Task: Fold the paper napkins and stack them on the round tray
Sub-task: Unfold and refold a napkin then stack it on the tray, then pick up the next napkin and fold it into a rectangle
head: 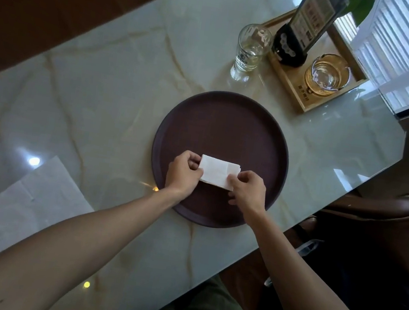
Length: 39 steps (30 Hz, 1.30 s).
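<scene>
A small folded white napkin (216, 170) is over the near part of the dark brown round tray (224, 131). My left hand (183, 174) pinches its left end, and my right hand (247, 188) pinches its right end. Whether the napkin touches the tray floor I cannot tell. Unfolded white napkins (18, 204) lie flat on the marble table at the near left, partly covered by my left forearm.
A tall glass (250, 51) stands behind the tray. A wooden tray (320, 103) at the far right holds a dark menu stand (303, 29) and a glass ashtray (326, 75). The table edge runs diagonally at right, with a brown chair (402, 211) beyond it.
</scene>
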Tool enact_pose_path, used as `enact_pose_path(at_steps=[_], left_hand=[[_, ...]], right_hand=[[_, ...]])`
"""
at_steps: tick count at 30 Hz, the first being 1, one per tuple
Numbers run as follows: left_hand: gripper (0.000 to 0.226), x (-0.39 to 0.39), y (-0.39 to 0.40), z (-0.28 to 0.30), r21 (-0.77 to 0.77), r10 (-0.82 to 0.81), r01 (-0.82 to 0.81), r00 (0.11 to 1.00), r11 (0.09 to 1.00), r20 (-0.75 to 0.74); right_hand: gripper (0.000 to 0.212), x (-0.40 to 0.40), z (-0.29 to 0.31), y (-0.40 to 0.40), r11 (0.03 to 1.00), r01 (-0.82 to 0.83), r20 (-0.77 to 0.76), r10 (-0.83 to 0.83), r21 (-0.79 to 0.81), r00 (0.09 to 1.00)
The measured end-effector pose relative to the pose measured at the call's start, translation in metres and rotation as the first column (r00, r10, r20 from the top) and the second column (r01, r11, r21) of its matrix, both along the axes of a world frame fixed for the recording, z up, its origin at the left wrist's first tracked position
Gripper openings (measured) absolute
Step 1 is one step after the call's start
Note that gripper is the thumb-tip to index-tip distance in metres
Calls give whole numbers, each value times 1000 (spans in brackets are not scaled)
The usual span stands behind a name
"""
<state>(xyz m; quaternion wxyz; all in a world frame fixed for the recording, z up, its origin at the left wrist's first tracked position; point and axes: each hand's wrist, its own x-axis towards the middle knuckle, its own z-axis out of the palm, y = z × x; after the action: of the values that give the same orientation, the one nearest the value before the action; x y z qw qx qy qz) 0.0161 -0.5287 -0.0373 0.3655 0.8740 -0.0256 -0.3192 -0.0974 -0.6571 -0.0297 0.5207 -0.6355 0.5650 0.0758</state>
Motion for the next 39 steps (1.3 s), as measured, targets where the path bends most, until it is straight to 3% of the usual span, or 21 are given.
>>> enact_pose_path(at_steps=[13,17,20,24,28,34,39], left_hand=[[14,4,12,-3,41,-76,77,997,996,-16],[13,10,34,2,19,-67,67,998,998,-22],[15,18,66,11,-2,16,-16,1000,1000,-27],[14,34,124,30,-13,156,-156,987,988,30],[18,50,198,53,-27,342,-341,940,940,15],[31,41,325,71,-48,528,-528,849,848,-4],[42,17,417,73,9,636,-636,771,771,-19]], right_hand=[[19,1,2,5,995,65,-86,-72,-77,994],[19,14,22,14,952,-45,-78,22,-302,997],[14,38,43,34,925,-162,18,179,-343,984],[12,81,62,76,849,-397,86,450,-348,889],[23,123,72,135,680,-677,16,709,-280,705],[52,150,72,241,488,-853,2,868,-186,496],[55,150,68,324,453,-884,27,891,-117,453]])
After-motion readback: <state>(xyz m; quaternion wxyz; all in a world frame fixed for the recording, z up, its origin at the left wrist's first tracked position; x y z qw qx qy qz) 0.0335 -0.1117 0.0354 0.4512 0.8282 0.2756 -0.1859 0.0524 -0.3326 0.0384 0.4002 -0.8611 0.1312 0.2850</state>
